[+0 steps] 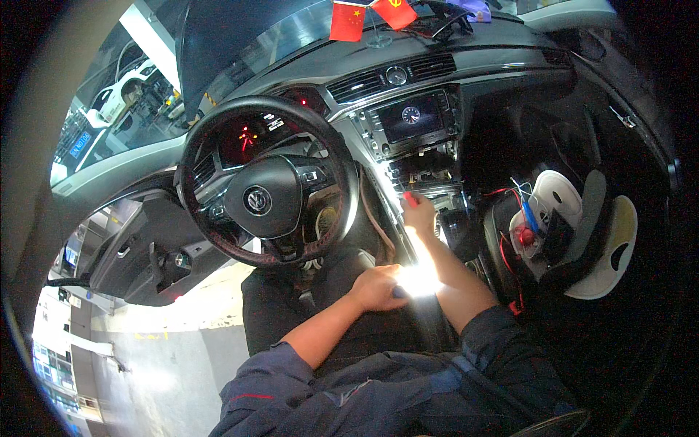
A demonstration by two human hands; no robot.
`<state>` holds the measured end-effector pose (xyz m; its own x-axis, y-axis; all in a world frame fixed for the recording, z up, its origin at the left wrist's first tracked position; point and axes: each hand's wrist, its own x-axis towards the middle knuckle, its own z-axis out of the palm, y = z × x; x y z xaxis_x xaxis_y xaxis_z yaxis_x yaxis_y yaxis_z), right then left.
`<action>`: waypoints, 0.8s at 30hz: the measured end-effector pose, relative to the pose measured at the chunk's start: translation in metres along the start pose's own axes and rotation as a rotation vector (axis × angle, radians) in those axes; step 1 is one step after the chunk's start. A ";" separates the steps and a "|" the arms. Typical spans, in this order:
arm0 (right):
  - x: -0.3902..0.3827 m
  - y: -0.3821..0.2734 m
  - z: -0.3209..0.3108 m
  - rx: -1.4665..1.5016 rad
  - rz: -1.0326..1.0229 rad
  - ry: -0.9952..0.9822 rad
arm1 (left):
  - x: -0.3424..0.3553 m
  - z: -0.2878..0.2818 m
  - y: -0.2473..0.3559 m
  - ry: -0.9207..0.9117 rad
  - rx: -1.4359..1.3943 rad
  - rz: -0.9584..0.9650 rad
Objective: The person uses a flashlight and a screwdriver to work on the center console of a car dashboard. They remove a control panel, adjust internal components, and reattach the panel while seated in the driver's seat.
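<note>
My left hand point(377, 288) is closed around a small lit flashlight point(400, 292), held low beside the steering wheel. Its glare washes out part of my right forearm and the trim at the console's side. Farther forward, my right hand point(420, 217) is closed on a slim tool with a red handle point(409, 198) at the front of the centre console point(445, 197). The tool's working end is lost in the glare. Just ahead of that hand, an uncovered slot point(429, 169) sits below the dashboard screen point(410, 116).
The steering wheel point(266, 197) stands left of my hands. On the passenger side lie white curved pads point(608, 255), red wires and a blue-handled tool point(529, 216). The driver's door point(156, 251) hangs open. Small red flags point(347, 22) stand on the dashboard.
</note>
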<state>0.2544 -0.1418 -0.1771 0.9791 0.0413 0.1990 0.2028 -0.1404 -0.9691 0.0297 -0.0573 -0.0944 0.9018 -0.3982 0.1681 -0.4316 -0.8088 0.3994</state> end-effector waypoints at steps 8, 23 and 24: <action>-0.008 -0.010 -0.007 -0.479 -0.004 -0.096 | 0.000 -0.002 0.003 0.049 -0.075 -0.016; -0.019 -0.021 0.000 -0.452 -0.083 -0.010 | -0.002 0.006 -0.002 -0.026 0.010 -0.208; -0.022 -0.022 0.000 -0.550 -0.275 0.083 | -0.003 0.007 -0.004 0.005 -0.006 -0.186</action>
<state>0.2281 -0.1392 -0.1600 0.8833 0.0747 0.4628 0.4029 -0.6257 -0.6679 0.0282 -0.0562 -0.1028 0.9662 -0.2396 0.0953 -0.2571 -0.8659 0.4290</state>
